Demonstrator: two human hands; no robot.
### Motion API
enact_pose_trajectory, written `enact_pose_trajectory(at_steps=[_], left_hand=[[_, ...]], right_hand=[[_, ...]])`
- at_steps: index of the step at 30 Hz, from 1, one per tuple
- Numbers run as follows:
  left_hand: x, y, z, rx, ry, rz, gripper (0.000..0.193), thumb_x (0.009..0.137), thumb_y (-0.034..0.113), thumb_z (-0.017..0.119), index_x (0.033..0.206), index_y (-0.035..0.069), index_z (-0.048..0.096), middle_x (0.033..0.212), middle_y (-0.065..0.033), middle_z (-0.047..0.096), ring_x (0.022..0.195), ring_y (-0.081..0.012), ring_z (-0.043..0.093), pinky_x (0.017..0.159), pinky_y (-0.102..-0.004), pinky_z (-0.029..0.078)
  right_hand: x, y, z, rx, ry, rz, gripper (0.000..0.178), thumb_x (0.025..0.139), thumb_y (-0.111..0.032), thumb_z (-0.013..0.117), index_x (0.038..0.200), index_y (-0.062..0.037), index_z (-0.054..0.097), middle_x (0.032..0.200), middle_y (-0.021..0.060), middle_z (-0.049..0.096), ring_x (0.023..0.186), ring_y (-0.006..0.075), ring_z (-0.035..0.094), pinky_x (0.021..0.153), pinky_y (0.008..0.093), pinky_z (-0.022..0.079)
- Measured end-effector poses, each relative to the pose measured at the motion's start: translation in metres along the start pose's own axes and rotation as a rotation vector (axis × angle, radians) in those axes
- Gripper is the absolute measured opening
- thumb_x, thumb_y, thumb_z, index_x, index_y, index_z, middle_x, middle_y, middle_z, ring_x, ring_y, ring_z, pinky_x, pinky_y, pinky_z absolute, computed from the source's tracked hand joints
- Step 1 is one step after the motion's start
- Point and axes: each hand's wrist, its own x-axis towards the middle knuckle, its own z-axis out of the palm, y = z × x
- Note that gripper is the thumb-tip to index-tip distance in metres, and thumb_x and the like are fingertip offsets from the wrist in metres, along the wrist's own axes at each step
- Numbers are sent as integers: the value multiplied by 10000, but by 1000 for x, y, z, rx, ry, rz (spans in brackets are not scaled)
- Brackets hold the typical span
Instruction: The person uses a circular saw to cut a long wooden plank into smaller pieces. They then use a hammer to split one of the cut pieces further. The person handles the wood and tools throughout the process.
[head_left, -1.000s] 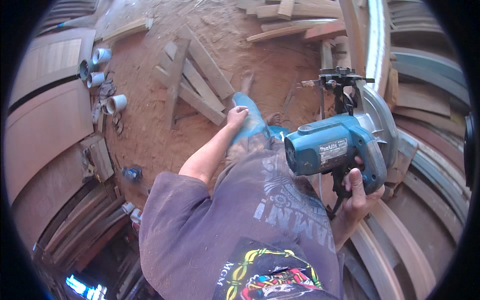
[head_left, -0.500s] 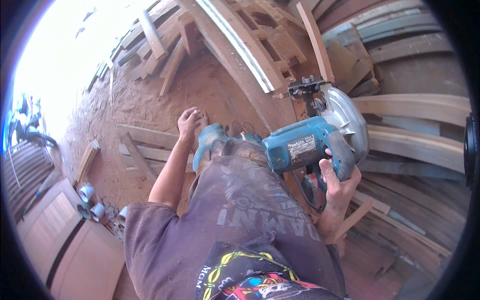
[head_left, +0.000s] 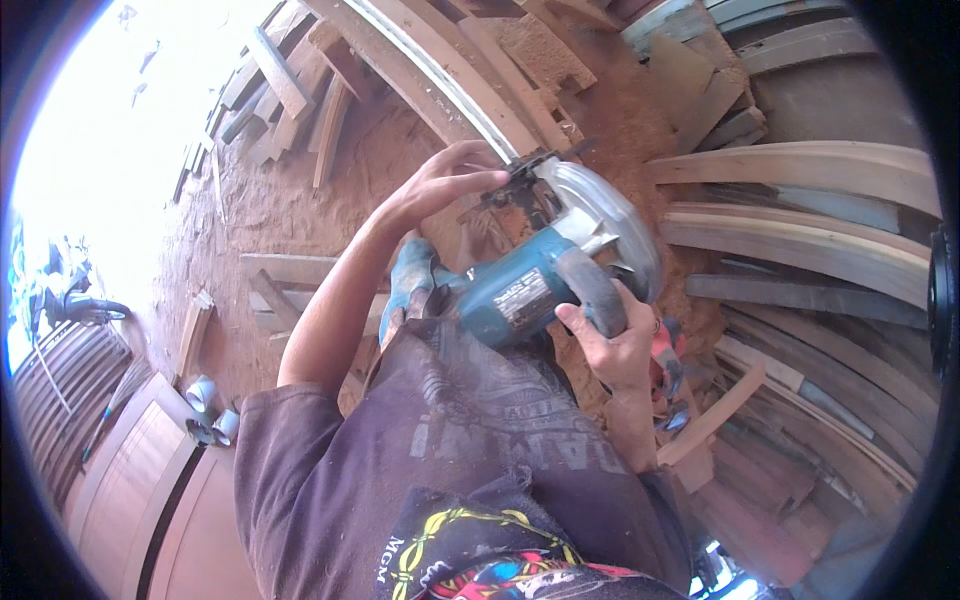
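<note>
My right hand (head_left: 615, 345) is wrapped around the rear handle of a circular saw (head_left: 515, 295) with a blue-green motor housing and a silver blade guard. The saw's front base plate is at the end of a long wooden board (head_left: 430, 75) that has a pale strip along it. My left hand (head_left: 450, 188) reaches in from the left, its thumb and fingers apart, beside that base plate and the board's end. The thumb tip seems to touch the plate; the far fingertips are partly hidden.
Several offcuts (head_left: 280, 75) are piled at the upper left. Curved boards (head_left: 800, 165) stack along the right. Sawdust covers the ground (head_left: 260, 210). Wooden panels (head_left: 125, 490) and grey pipe pieces (head_left: 201, 393) are at the lower left. A red-and-black tool (head_left: 665, 360) is behind my right wrist.
My right hand has brought the saw leftward, to the board's end. My left hand, earlier loosely curled and away from the saw, has reached up and right to its front, fingers spreading.
</note>
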Motion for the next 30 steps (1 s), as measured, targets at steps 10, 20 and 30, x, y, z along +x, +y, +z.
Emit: enact_pose_trajectory(at_steps=[10,20,30], left_hand=[[17,-26,25,135,11,163,744,857,239,832,1510,16,555,1318,-202,721,1264,-277,677,1113,-394,500],[-5,-5,31,80,21,107,706,933,181,822,1560,40,530,1352,-97,693,1249,-173,627,1109,-349,488],[-19,126,120,695,-98,902,614,884,457,826,1333,58,699,1290,-190,725,1278,-391,644,1122,-517,474]], right_hand=[[16,7,2,-53,-227,-82,329,875,-168,904,1131,-20,759,824,87,774,717,119,709,676,300,544],[15,3,-6,-66,-320,-61,340,869,-136,910,1122,20,745,870,69,767,772,95,677,728,277,535],[16,15,1,-128,-261,-159,369,883,-160,900,1181,-9,744,984,99,789,956,165,738,865,327,567]])
